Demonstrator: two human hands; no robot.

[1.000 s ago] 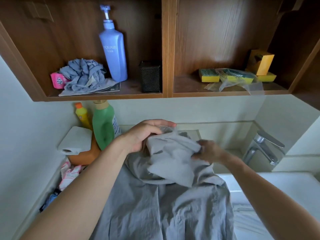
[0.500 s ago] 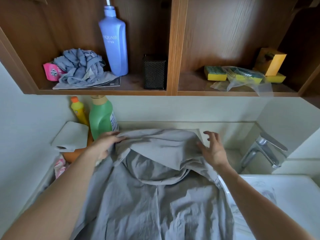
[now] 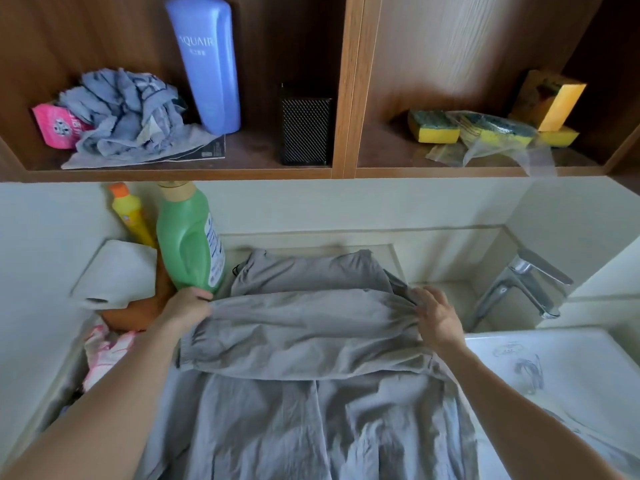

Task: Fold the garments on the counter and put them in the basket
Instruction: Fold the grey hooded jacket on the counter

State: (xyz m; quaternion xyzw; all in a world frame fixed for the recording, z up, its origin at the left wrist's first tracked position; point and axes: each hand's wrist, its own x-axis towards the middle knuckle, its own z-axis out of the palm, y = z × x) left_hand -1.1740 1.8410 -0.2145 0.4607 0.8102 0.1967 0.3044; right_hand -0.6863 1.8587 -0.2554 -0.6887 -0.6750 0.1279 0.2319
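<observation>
Spread flat over the worktop point(image 3: 471, 299), from the back ledge toward the near edge: a grey garment point(image 3: 311, 427). Laid crosswise over its upper part, 1 long sleeve point(image 3: 304, 327), cuff end at the left. Gripping that cuff end with curled fingers, the left hand point(image 3: 187, 306), just in front of a green bottle point(image 3: 187, 244). Pinching bunched fabric at the sleeve's right end with bent fingers, the right hand point(image 3: 438, 317). Well apart, those 2 hands.

Behind the green bottle, a yellow bottle point(image 3: 130, 216); beside it, a white roll point(image 3: 117, 271) on an orange container point(image 3: 138, 313). Left of the garment, a pink and white cloth point(image 3: 104, 348). At the right, a tap point(image 3: 519, 289) above a white sink point(image 3: 571, 375). On the shelf point(image 3: 242, 173) above, a blue bottle point(image 3: 207, 64), a crumpled blue cloth point(image 3: 121, 112), a black mesh holder point(image 3: 304, 129) and yellow sponges point(image 3: 433, 128).
</observation>
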